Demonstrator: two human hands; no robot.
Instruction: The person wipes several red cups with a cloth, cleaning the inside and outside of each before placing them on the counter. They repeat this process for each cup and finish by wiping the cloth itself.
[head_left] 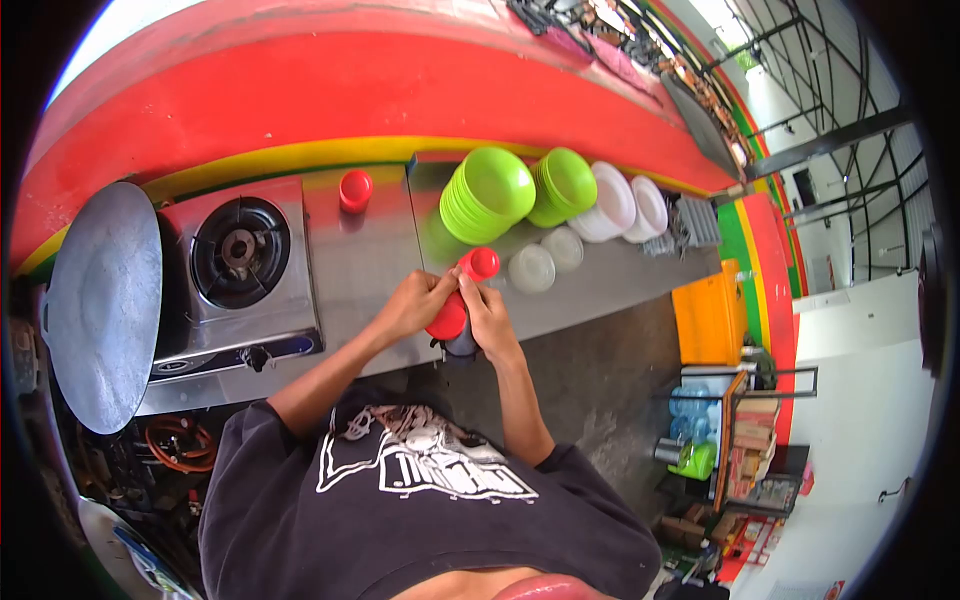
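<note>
A red bottle (452, 315) with a red cap (481, 263) sits between the hands above a grey steel counter (365, 270), near lime-green bowls (487, 193), white bowls (612, 201), a red-and-yellow striped wall (300, 110) and a black shirt (420, 490) (white print on it).

The person wears a dark short-sleeved T-shirt (400, 500) with a white printed graphic (420, 465).
</note>
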